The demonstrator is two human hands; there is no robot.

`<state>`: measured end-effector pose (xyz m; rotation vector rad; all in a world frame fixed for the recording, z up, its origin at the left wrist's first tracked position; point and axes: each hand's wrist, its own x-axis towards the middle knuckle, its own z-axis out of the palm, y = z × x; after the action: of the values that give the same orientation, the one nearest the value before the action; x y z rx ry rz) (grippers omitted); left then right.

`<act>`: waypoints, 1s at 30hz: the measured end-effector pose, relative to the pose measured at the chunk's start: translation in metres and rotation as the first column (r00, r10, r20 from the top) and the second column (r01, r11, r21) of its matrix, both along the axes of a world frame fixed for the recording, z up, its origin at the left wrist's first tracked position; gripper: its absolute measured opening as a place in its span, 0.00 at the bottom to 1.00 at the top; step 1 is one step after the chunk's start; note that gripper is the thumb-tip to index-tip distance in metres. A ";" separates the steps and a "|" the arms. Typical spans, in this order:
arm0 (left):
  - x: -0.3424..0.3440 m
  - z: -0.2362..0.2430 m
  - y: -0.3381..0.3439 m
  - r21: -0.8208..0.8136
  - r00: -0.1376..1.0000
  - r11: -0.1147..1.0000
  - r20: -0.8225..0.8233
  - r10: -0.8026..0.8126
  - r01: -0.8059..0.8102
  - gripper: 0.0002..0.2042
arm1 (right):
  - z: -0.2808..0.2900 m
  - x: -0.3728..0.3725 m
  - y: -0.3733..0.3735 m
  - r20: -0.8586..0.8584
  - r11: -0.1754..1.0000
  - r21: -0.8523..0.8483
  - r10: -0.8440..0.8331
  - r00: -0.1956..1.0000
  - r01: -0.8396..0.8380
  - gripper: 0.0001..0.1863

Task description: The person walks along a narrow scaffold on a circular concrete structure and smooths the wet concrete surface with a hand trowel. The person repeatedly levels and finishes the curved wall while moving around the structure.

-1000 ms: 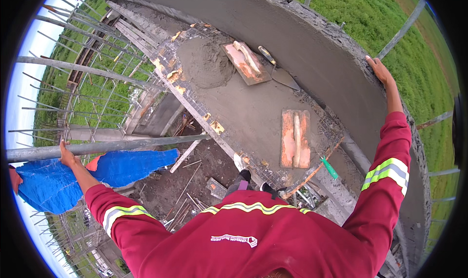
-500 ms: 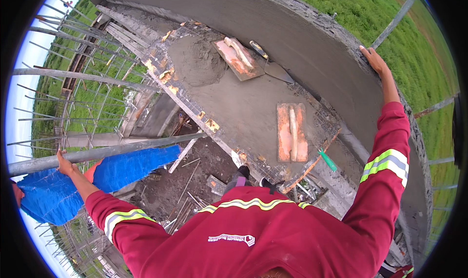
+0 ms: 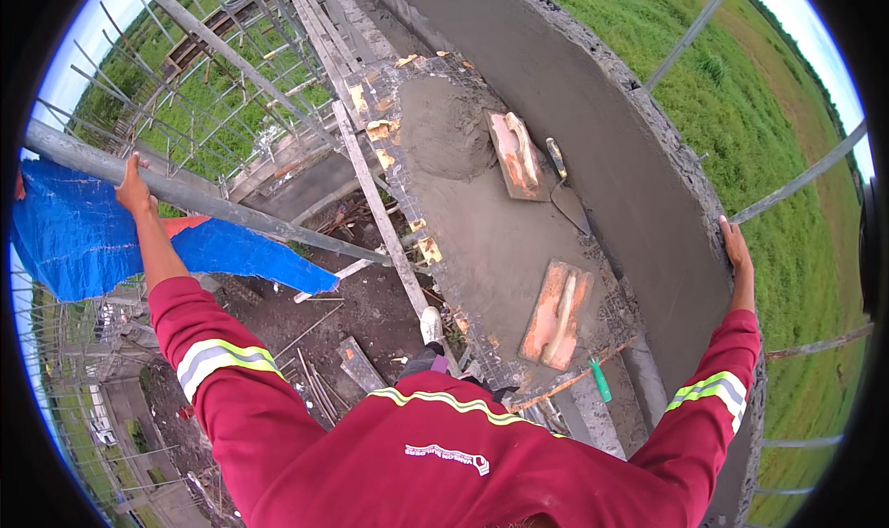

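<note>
My left hand (image 3: 136, 190) is wrapped round a grey metal scaffold pole (image 3: 222, 208). At the right, my right hand (image 3: 736, 248) rests on the rough top edge of the curved plastered wall (image 3: 611, 130), its fingers stretched out. Between my arms lies a mortar-covered platform (image 3: 468, 236) with a heap of wet mortar (image 3: 440, 125) at its far end. Beside the heap sits a plastering float (image 3: 507, 150), and a pointing trowel (image 3: 571, 206) lies next to it. A second float (image 3: 542, 320) lies nearer me. Neither hand touches these tools.
A green-handled tool (image 3: 601, 380) lies at the platform's near edge. Blue sheeting (image 3: 83, 236) hangs below the pole. My white shoe (image 3: 431, 325) is by a narrow plank (image 3: 380, 204), above a drop to dirt ground (image 3: 269, 320) with loose timber. Scaffold poles (image 3: 694, 32) stand beyond the wall.
The view has turned, and the platform and its tools appear swung round to the right. My right hand shows lower along the wall's edge; my left still holds the pole. A white shoe is now plainly visible.
</note>
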<state>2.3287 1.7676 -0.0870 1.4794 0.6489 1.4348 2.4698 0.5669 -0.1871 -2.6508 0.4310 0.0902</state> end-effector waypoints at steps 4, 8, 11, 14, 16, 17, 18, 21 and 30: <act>-0.005 -0.004 0.007 0.075 0.998 0.996 -0.044 0.047 -0.044 0.19 | -0.002 0.001 0.002 0.016 0.998 -0.052 -0.042 0.999 0.042 0.44; -0.001 -0.008 0.026 0.038 0.998 0.998 -0.037 -0.041 0.043 0.12 | -0.002 0.000 -0.001 -0.036 1.000 0.006 -0.029 0.999 0.030 0.45; -0.001 -0.005 0.041 -0.068 0.988 0.997 -0.153 -0.038 0.028 0.14 | -0.004 0.004 -0.005 -0.076 0.997 -0.059 -0.054 0.996 0.050 0.47; -0.004 0.000 0.048 -0.024 0.934 0.998 -0.352 0.054 -0.066 0.16 | -0.008 0.005 -0.004 -0.114 0.987 -0.130 -0.107 0.988 0.092 0.50; -0.006 0.002 0.049 -0.043 0.938 0.999 -0.347 -0.001 -0.015 0.18 | -0.008 0.006 -0.002 -0.130 0.977 -0.178 -0.143 0.981 0.119 0.51; -0.006 0.005 0.050 0.016 0.888 0.995 -0.449 0.099 -0.103 0.19 | -0.007 0.005 0.001 -0.122 0.975 -0.195 -0.135 0.983 0.110 0.51; -0.007 0.006 0.049 0.048 0.872 0.994 -0.476 0.112 -0.101 0.21 | -0.006 0.004 0.005 -0.119 0.966 -0.225 -0.160 0.980 0.130 0.51; -0.003 0.016 0.048 0.059 0.783 0.966 -0.574 0.238 -0.250 0.21 | 0.001 0.000 0.017 -0.162 0.957 -0.287 -0.088 0.983 0.039 0.51; -0.013 -0.040 -0.023 0.068 0.716 0.994 -0.690 0.105 -0.081 0.23 | 0.007 -0.004 0.033 -0.102 0.963 -0.152 -0.239 0.966 0.222 0.48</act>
<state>2.3156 1.7445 -0.1273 2.0528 1.1744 0.9159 2.4660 0.5994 -0.1801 -2.7178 0.8110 0.1517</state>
